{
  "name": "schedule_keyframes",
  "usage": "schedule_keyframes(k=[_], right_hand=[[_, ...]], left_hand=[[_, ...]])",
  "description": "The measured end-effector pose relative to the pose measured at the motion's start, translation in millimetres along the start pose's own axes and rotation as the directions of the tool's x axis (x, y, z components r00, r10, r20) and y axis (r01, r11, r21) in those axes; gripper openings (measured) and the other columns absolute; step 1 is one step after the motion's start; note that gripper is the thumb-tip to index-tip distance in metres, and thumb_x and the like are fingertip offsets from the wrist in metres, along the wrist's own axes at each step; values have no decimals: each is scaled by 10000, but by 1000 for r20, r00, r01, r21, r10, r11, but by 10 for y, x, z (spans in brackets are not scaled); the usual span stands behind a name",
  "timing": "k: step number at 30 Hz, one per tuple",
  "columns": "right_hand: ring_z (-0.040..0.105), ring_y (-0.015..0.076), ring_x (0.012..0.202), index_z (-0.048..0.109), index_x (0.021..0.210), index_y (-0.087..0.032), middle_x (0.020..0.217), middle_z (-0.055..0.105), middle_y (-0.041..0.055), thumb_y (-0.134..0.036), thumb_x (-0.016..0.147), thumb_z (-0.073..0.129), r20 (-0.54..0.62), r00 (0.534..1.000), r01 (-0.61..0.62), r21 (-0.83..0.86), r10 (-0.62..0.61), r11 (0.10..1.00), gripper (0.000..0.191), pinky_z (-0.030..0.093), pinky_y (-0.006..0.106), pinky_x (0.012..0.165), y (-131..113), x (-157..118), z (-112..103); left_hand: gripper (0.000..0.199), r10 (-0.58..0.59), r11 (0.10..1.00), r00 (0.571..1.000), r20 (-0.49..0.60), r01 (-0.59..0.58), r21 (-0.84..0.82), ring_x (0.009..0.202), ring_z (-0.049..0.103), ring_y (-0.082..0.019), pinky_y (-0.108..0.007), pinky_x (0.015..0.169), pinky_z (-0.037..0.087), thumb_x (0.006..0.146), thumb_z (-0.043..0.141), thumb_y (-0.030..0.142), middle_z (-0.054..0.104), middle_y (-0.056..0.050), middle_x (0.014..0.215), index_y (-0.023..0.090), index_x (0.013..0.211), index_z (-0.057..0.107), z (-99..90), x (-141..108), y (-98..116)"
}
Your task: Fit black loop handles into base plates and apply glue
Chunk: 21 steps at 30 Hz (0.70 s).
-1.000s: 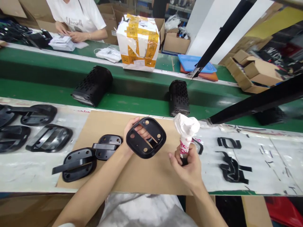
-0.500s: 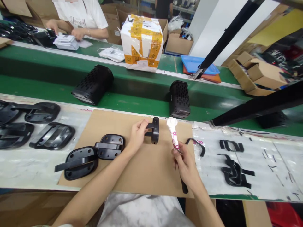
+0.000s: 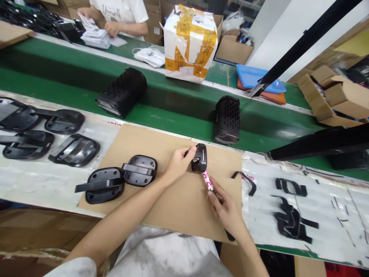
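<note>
My left hand [image 3: 183, 163] is closed on a black plastic handle piece [image 3: 203, 157], raised above a brown cardboard sheet [image 3: 170, 209]. In my right hand [image 3: 226, 206] is a hammer [image 3: 206, 181], its neck wrapped in white tape with pink print. The hammer's head is hidden behind the handle piece; whether they touch I cannot tell. Its black grip end shows below my right hand. Left of my left hand lie two black plastic covers, each with a strap-like bar across it: one cover [image 3: 140, 177] nearer and another cover [image 3: 99, 194] beside it.
Several more black covers [image 3: 76, 150] lie to the left. Right of the cardboard are a bent black strip [image 3: 245, 181] and a pile of black strips [image 3: 292, 221]. Two perforated black housings [image 3: 123, 92] stand beyond, near a taped box [image 3: 190, 46]. Across the bench a person handles white papers [image 3: 96, 37].
The handle piece has turned and moved right, to the hammer. The hammer's white head, visible before, is now hidden behind it. The camera view has shifted and tilted slightly.
</note>
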State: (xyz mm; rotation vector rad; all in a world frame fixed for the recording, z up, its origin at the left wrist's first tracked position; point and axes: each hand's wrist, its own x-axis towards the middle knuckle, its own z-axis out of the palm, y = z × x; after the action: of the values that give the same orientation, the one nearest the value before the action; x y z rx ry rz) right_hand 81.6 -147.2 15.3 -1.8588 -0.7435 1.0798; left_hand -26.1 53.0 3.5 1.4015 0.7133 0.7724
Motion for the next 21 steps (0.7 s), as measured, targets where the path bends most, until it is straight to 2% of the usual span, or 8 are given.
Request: schedule_keyframes(k=[3, 6, 8, 12, 14, 17, 19, 21], right_hand=[[388, 103, 482, 537, 1513, -220, 747, 577, 6, -575, 936, 645, -48, 997, -62, 65, 65, 996, 686, 364, 223, 400, 34, -80, -11], [402, 109, 517, 528, 1515, -237, 837, 597, 24, -582, 957, 612, -253, 965, -30, 131, 63, 991, 662, 378, 230, 419, 75, -188, 62], [418, 117, 534, 522, 1518, -238, 847, 598, 28, -579, 969, 596, -305, 951, -9, 130, 48, 991, 651, 387, 233, 428, 105, -219, 126], [389, 123, 541, 533, 1514, -206, 752, 516, 1, -575, 978, 585, -56, 996, -64, 21, 65, 998, 653, 357, 234, 427, 141, -163, 137], [374, 118, 543, 532, 1515, -216, 757, 506, -3, -573, 981, 584, -27, 997, -77, -20, 76, 997, 645, 349, 236, 438, 133, -145, 80], [404, 121, 568, 517, 1524, -248, 791, 536, 1, -563, 969, 616, -175, 982, -66, -3, 64, 998, 645, 377, 236, 469, 110, -189, 26], [454, 132, 607, 499, 1533, -270, 857, 580, 18, -556, 974, 612, -315, 948, -32, 32, 41, 999, 637, 422, 242, 503, 96, -232, 53], [483, 147, 623, 526, 1514, -249, 854, 598, 30, -557, 988, 581, -349, 937, 1, 2, 0, 1000, 612, 445, 255, 519, 83, -245, 104]], left_hand=[[443, 8, 1000, 1000, -10, -8, 2, 623, 353, -113, -251, 614, 318, 986, 475, 493, 381, 44, 633, 190, 664, 459, 13, -19, -2], [433, 3, 1000, 999, -32, -3, 3, 655, 394, -120, -249, 628, 323, 989, 475, 503, 415, 40, 654, 184, 695, 494, 46, -45, -18], [427, 1, 1000, 999, -42, -1, 12, 661, 402, -122, -248, 629, 321, 992, 471, 501, 424, 39, 661, 185, 707, 499, 69, -59, -27], [425, 11, 999, 998, -69, -8, 40, 647, 389, -119, -249, 617, 310, 1001, 459, 482, 395, 44, 644, 191, 691, 455, 87, -75, -29], [426, 10, 999, 998, -69, -7, 42, 647, 385, -119, -249, 617, 310, 1004, 452, 480, 383, 44, 644, 192, 690, 446, 86, -81, -24], [424, 8, 999, 998, -56, -6, 42, 652, 383, -121, -252, 615, 303, 1006, 445, 481, 378, 42, 649, 190, 698, 465, 88, -89, -16], [432, 6, 999, 999, -54, -4, 46, 648, 376, -120, -254, 610, 294, 1008, 441, 484, 367, 41, 648, 190, 691, 458, 94, -93, -14], [438, 7, 999, 998, -58, -5, 46, 640, 368, -118, -256, 605, 288, 1009, 443, 487, 358, 43, 644, 192, 686, 448, 100, -94, -19]])
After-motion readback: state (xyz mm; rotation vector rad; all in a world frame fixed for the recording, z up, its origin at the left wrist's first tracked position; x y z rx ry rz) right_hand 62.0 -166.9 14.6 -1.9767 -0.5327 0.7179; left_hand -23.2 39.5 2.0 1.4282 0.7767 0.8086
